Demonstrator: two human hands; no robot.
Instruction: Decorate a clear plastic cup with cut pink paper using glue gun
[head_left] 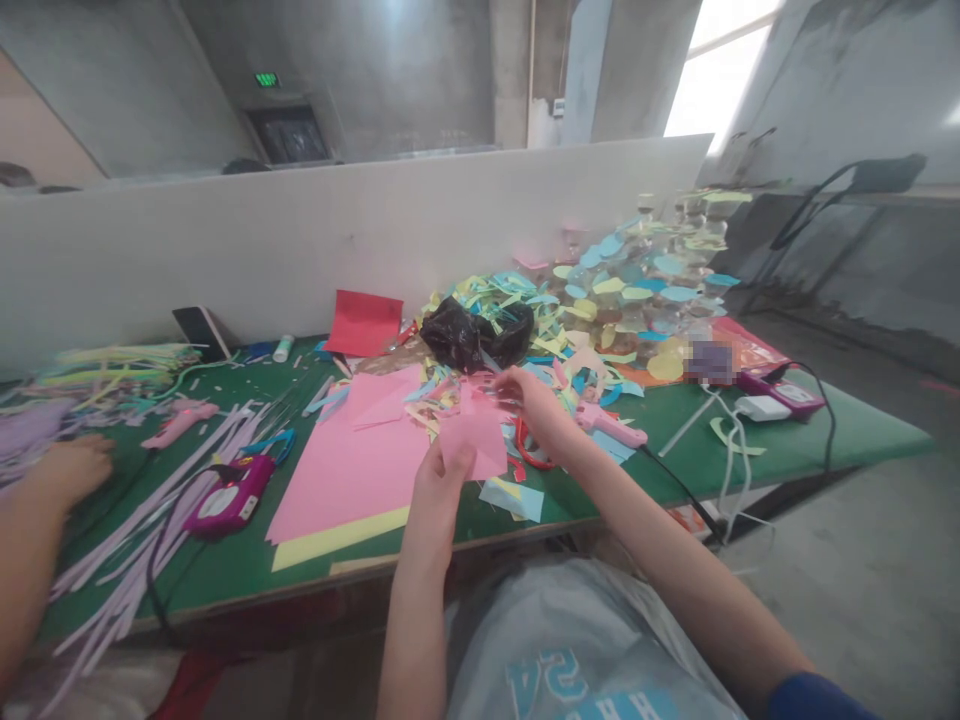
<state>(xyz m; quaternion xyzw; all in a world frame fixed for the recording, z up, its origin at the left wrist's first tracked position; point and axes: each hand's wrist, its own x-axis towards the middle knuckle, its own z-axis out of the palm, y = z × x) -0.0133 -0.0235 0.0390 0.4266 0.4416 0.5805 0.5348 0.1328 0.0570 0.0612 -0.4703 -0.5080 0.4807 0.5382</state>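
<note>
a: what is the left hand (441,485) doing?

b: it is pinching the pink paper (480,445), thumb and fingers closed, over the bench's (862,425) front half.

a: and the right hand (529,395)?

b: it is hovering by the paper's upper edge, fingers half curled; their grip is unclear. pink sheets (341,480) are lying leftward, a red handle (535,461) rightward.

On the table (862,432), a stack of paper sheets (345,480) is set at the front, with a power box (231,497) and strips (169,490) placed to its left. Behind the stack, a plastic bag (477,332) is surrounded by paper scraps (517,293). To the right, a glue gun (613,427) is laid before piled discs (651,285).
</note>
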